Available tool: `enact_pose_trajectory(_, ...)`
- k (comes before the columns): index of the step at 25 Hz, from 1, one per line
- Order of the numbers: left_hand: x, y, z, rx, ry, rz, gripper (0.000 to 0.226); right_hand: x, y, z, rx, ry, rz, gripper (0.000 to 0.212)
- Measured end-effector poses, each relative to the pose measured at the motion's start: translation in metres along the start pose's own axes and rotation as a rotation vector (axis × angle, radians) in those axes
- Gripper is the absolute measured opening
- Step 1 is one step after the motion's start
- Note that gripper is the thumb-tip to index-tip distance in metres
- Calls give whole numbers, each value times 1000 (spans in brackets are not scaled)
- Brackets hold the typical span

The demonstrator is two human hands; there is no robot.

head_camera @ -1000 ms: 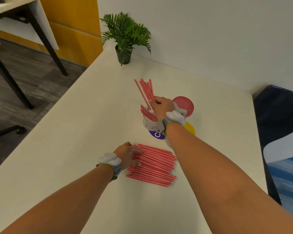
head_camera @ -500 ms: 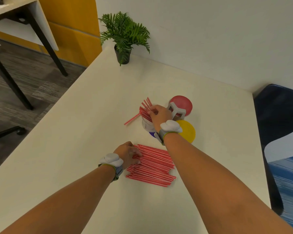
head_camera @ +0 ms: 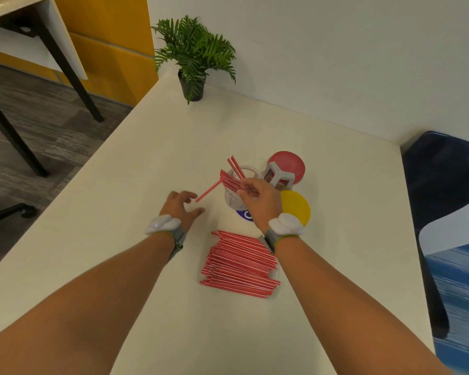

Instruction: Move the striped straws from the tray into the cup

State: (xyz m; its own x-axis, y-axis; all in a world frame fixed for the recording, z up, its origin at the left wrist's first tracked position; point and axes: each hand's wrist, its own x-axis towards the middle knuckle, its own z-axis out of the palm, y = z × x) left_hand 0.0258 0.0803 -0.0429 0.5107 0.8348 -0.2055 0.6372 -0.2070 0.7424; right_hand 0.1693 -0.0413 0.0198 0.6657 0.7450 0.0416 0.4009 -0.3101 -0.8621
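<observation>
Left hand (head_camera: 180, 209) now lifted, splayed

My right hand (head_camera: 257, 197) covered the near side of the clear cup (head_camera: 234, 197), so how far the straws in the cup (head_camera: 229, 180) went down wasn't readable. Whether my fingertips (head_camera: 241, 191) pinched those straws or only touched them was unclear. Purple coaster (head_camera: 244, 214) mostly hidden under cup and wrist, print on it cut to one letter. Right wristband (head_camera: 283, 230) overlapped the far corner of the straw pile (head_camera: 240, 263); no tray was discernible under the pile. White stool-shaped object (head_camera: 278, 175) partly hid the red disc (head_camera: 291, 166). Both forearms ran off the bottom edge.
</observation>
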Motion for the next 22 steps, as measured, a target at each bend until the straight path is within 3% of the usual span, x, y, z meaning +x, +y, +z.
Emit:
enact_pose_trajectory(4, 34, 1, -6, 127, -89, -71, 51, -30, 23, -4, -39, -110, 23, 28)
enact_pose_trajectory(11, 50, 3, 7, 172, -162, -128, 37, -67, 62, -7, -315, -407, 85, 42)
enact_pose_trajectory(18, 54, -2, 2, 158, -65, -123, 26, -68, 63, -8, -427, -428, 27, 42)
enact_pose_trajectory(22, 51, -2, 4, 288, -73, -74, 24, -67, 63, -6, -465, -434, 20, 39)
